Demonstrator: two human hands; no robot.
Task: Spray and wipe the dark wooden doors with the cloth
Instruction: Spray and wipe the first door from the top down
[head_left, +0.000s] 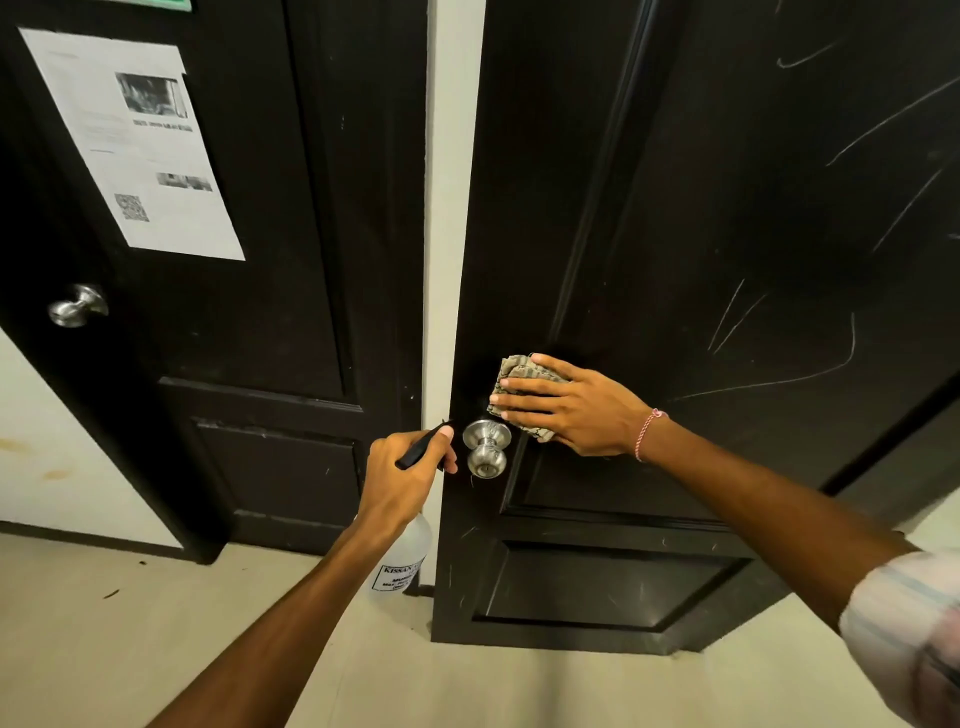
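Note:
Two dark wooden doors fill the view: the left door and the right door, which carries many pale scratches. My right hand lies flat with straight fingers on a folded patterned cloth, pressing it against the right door just above its silver knob. My left hand grips the black trigger head of a clear spray bottle, held just left of that knob. The bottle's body hangs below my wrist, partly hidden by it.
A printed paper notice is stuck to the left door above a second silver knob. A white wall strip separates the doors. Pale tiled floor lies below, with white wall at the far left.

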